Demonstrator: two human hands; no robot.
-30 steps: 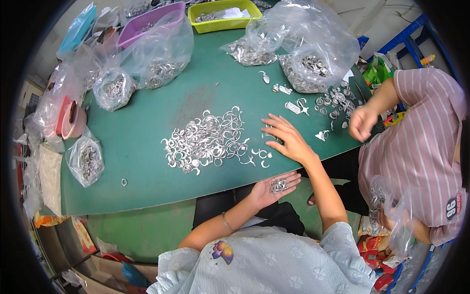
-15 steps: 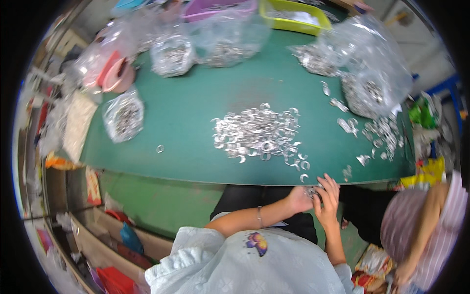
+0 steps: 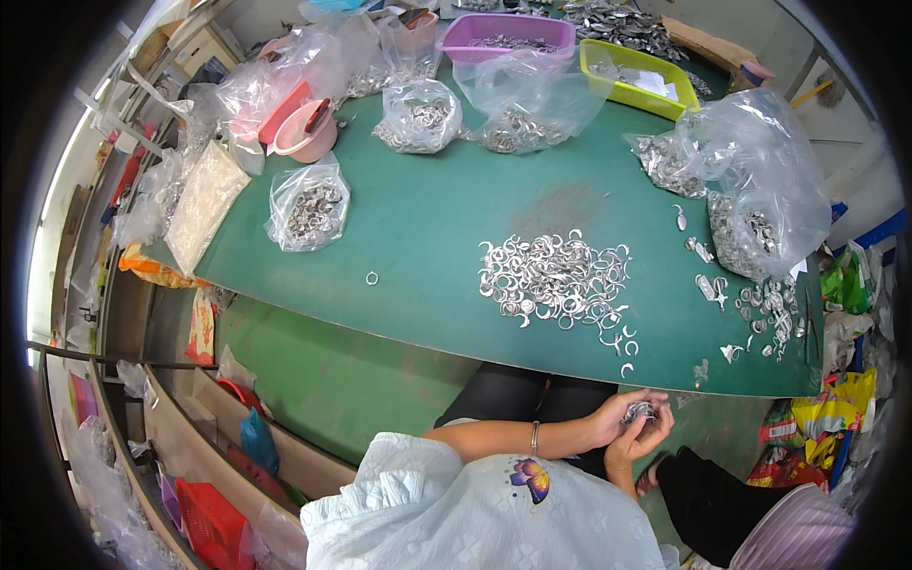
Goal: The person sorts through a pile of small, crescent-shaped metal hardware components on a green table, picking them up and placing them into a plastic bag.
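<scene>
- Cupped together with fingers partly curled, the left hand (image 3: 611,419) and right hand (image 3: 644,443) hold a small handful of silver metal pieces (image 3: 638,412) between them.
- Both hands are just off the near edge of the green table (image 3: 446,218), above the person's lap.
- Beyond them on the tabletop, slightly left, spreads a pile of ring-shaped and crescent-shaped pieces (image 3: 551,275), a few strays at its near right.
- One loose ring (image 3: 371,278) lies well to the left.
- Farther out stand a filled clear bag (image 3: 310,204), a purple basket (image 3: 508,33) and a yellow-green basket (image 3: 635,91).
</scene>
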